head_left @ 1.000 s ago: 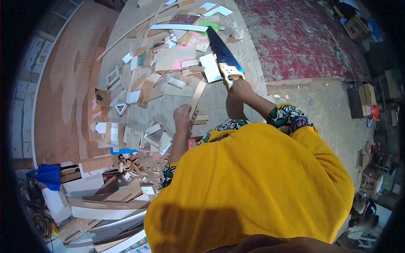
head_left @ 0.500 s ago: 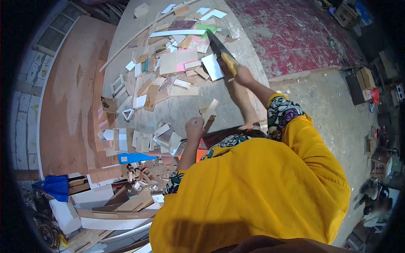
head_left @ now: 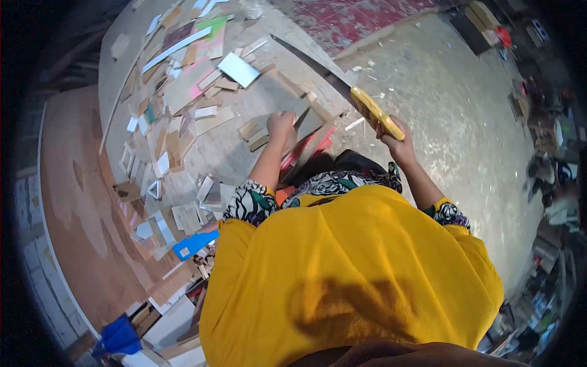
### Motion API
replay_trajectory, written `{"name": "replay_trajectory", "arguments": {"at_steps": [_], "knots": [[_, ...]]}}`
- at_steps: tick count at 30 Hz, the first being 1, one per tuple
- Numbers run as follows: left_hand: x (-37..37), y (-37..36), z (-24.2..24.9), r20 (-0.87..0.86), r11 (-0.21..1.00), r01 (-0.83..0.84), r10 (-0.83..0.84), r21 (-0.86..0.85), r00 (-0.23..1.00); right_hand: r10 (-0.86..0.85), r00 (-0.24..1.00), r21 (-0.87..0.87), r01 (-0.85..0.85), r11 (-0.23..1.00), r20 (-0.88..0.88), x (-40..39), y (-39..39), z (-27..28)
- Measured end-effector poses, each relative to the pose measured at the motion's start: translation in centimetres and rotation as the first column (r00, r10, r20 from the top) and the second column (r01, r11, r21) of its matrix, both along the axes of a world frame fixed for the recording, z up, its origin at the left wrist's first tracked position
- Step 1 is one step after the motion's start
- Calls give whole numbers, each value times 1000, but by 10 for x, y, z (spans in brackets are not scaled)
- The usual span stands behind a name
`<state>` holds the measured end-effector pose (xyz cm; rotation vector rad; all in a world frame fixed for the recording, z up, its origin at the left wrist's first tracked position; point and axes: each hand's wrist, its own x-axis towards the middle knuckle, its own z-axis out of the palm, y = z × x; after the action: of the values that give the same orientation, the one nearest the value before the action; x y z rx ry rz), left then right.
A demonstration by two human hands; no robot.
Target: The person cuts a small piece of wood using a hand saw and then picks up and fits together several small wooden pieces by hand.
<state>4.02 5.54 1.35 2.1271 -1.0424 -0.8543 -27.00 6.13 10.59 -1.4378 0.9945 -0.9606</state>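
Note:
My right hand (head_left: 394, 136) is wrapped round the yellow handle of a handsaw (head_left: 365, 105), out past the table's right edge. The saw's dark, tapering blade points up and to the left, its tip over the tabletop. My left hand (head_left: 282, 126) is closed in a fist low over the near part of the table, with a dark narrow sliver beside its fingers; I cannot tell what it grips. Just left of that fist lie small wood blocks (head_left: 258, 141). Farther up sits a white rectangular panel piece (head_left: 239, 70).
Wood and white-faced offcuts (head_left: 173, 144) are scattered over the worktable (head_left: 235, 162). A large plywood sheet (head_left: 76, 183) stands along the left. Near the table's lower edge is a blue flat piece (head_left: 195, 244). Concrete floor (head_left: 440, 116) stretches to the right, with cluttered goods beyond.
My right hand has drawn the saw back from the far offcuts, toward me and to the right. The left hand stays closed near the table's near edge. The view has turned rightward.

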Motion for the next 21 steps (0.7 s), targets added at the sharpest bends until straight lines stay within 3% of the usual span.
{"name": "replay_trajectory", "arguments": {"at_steps": [2, 4, 6, 8, 11, 21], "knots": [[-4, -19, 3, -44, 988, 2, 5, 156, 999, -46, 999, 52, 45, 998, 11, -18, 25, -7], [-6, -29, 2, -61, 990, 12, -4, 140, 998, -75, 996, 35, 76, 996, -37, -26, 46, -9], [-7, -33, 2, -197, 988, -113, 133, 109, 971, -89, 996, 25, 89, 996, -23, -30, 60, -13], [-5, -35, 7, -239, 987, -110, 136, 121, 961, -90, 996, 49, 89, 995, 4, -29, 73, -13], [-8, -39, 14, -358, 958, -226, 277, 179, 892, -85, 996, -8, 85, 996, -27, -31, 87, -22], [3, -43, 6, -431, 968, -195, 246, 160, 868, -71, 997, -19, 70, 997, -24, -29, 118, -51]]}}
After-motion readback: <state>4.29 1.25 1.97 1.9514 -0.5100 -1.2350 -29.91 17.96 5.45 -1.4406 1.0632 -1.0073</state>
